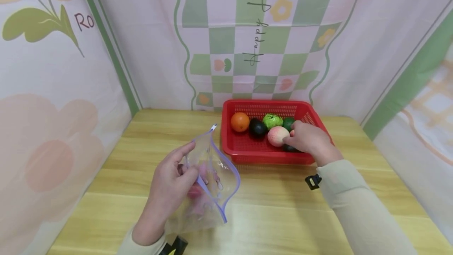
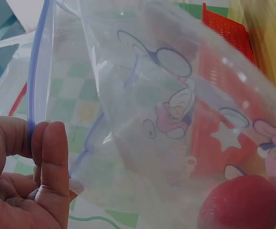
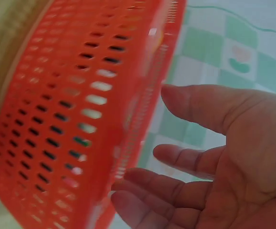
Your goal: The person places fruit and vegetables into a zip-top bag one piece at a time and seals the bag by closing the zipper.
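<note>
My left hand (image 1: 173,184) pinches the purple zip edge of a clear plastic bag (image 1: 230,168) between thumb and fingers, and the bag's mouth gapes. Through the cartoon-printed film a smooth red, rounded thing (image 2: 240,205) shows low in the bag. My right hand (image 1: 309,141) reaches over the right side of a red basket (image 1: 269,157), its fingertips right by a pale pink peach (image 1: 277,136). In the right wrist view its fingers are spread and relaxed, with nothing between them. A dark item (image 1: 291,148) in the basket is partly hidden under this hand.
The basket also holds an orange (image 1: 240,122), a blackish rounded fruit (image 1: 258,128), a bright green crinkled vegetable (image 1: 272,121) and a dark green item (image 1: 288,123). It stands at the back of a wooden table (image 1: 269,215), before a checkered curtain (image 1: 247,42).
</note>
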`<state>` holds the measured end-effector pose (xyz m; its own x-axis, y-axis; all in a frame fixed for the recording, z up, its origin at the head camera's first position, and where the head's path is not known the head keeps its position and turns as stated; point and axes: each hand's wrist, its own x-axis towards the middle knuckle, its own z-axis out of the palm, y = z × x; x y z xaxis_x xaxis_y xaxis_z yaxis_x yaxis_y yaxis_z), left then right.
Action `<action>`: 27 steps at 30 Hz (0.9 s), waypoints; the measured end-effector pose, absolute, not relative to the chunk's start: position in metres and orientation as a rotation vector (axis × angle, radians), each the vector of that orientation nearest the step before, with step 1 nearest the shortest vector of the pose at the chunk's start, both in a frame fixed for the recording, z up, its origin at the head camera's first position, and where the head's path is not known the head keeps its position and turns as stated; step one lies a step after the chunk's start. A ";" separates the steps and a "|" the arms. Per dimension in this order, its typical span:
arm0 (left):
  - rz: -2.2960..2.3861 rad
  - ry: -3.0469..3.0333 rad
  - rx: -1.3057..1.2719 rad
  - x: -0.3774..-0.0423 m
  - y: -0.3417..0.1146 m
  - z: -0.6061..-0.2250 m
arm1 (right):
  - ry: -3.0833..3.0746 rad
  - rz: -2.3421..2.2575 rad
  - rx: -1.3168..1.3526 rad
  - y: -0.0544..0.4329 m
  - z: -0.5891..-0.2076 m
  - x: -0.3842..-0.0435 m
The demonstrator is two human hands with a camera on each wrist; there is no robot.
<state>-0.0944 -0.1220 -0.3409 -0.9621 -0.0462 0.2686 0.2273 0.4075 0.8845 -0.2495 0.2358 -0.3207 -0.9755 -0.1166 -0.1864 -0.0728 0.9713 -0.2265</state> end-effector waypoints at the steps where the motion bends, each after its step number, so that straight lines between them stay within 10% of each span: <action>1: -1.578 -2.413 -0.158 -0.094 -0.122 -0.341 | 2.910 -0.318 -0.143 0.237 -0.323 -0.251; 27: -1.540 -2.428 -0.175 -0.098 -0.121 -0.346 | 2.742 -0.331 0.029 0.233 -0.358 -0.269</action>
<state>-0.0981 -0.1215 -0.3457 -0.9590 -0.0374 0.2811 0.2383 0.4310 0.8703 -0.2693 0.2331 -0.3577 -0.9285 -0.0241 -0.3706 0.0648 0.9720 -0.2257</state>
